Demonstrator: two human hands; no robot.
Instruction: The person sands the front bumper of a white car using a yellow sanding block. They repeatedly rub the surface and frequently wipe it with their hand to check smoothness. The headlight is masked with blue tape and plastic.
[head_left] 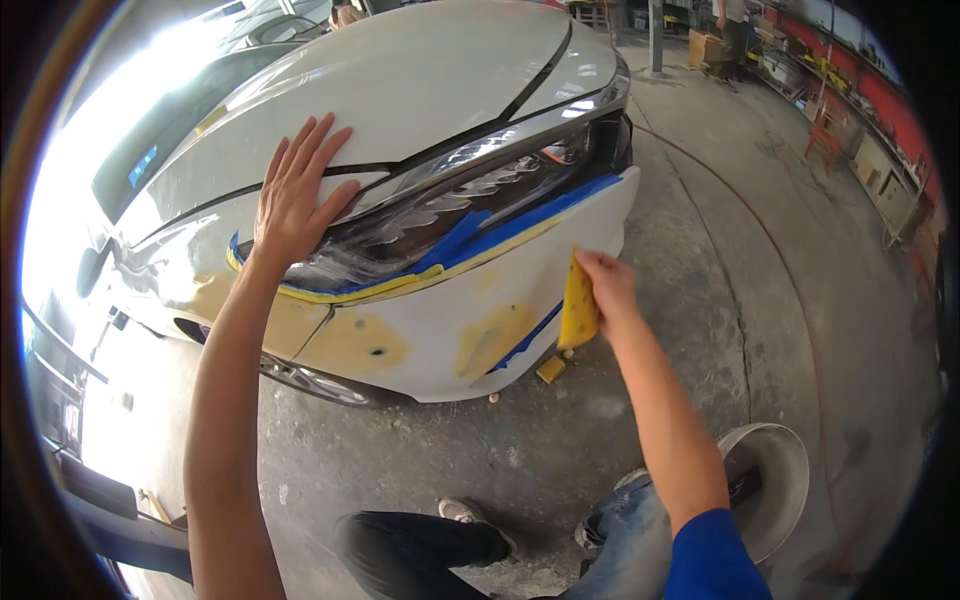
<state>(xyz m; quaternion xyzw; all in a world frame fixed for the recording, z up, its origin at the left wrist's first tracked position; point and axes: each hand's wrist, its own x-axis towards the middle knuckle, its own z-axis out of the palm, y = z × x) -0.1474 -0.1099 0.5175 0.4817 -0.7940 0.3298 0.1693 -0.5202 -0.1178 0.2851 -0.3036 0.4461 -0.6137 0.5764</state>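
Note:
My left hand (pixel 293 195) lies flat with fingers spread on the white car's hood edge (pixel 270 120), just above the headlight (pixel 430 215). In front of the bumper's right part, my right hand (pixel 610 285) grips a yellow sheet of sandpaper (pixel 578 308) with dark holes; it hangs down from the fingers. Whether it touches the bumper cannot be told. The bumper (pixel 420 345) is pale, with yellowish sanded patches and small dark spots. Blue and yellow masking tape (pixel 455 262) runs along the headlight's lower edge, and a blue strip (pixel 527 340) crosses the bumper lower down.
A small yellow block (pixel 550 370) lies on the concrete floor under the bumper. A white bucket (pixel 785 470) stands at my right, beside my leg. A reddish hose (pixel 760 225) curves across the floor. Workbenches (pixel 885 175) and a person (pixel 732 35) are at the far right.

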